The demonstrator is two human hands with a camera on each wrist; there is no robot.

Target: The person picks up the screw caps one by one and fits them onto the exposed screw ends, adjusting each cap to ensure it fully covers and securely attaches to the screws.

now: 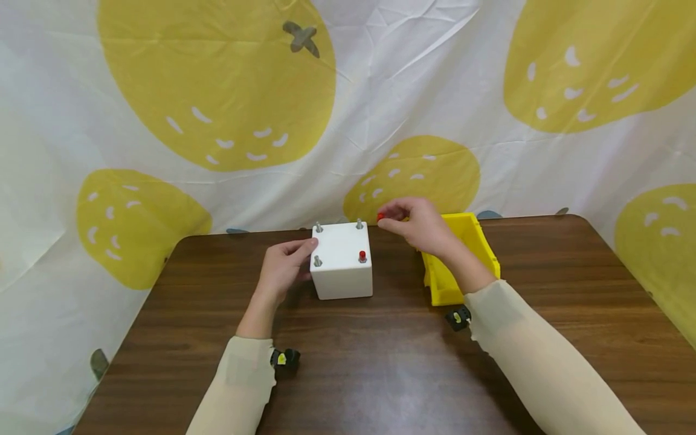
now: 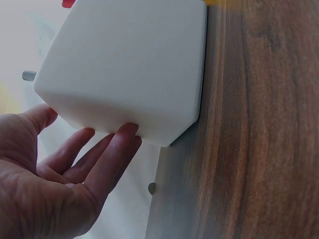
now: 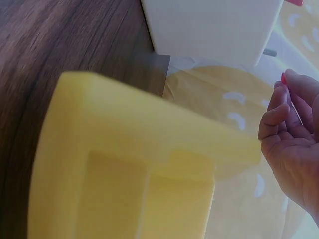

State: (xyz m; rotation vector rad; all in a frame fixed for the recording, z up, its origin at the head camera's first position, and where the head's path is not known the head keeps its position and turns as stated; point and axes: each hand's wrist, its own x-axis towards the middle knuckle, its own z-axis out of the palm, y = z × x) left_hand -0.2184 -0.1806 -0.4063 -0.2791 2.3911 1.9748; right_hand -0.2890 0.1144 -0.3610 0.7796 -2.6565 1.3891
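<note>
A white box (image 1: 341,261) stands on the table with metal threaded studs on its top corners. Three studs are bare, while the front right one carries a small red cap (image 1: 362,255). My left hand (image 1: 283,266) rests against the box's left side, its fingertips (image 2: 130,128) touching that face and its thumb at the top edge. Right of the box, my right hand (image 1: 418,226) pinches another small red cap (image 1: 380,216) between thumb and fingertips. That hand is raised over the back of a yellow bin (image 1: 492,251), level with the rear right stud (image 1: 359,223).
The bin stands to the right of the box on the dark wooden table (image 1: 370,362), with the right forearm passing over it. Behind the table's back edge hangs a white cloth (image 1: 370,90) printed with yellow fruit.
</note>
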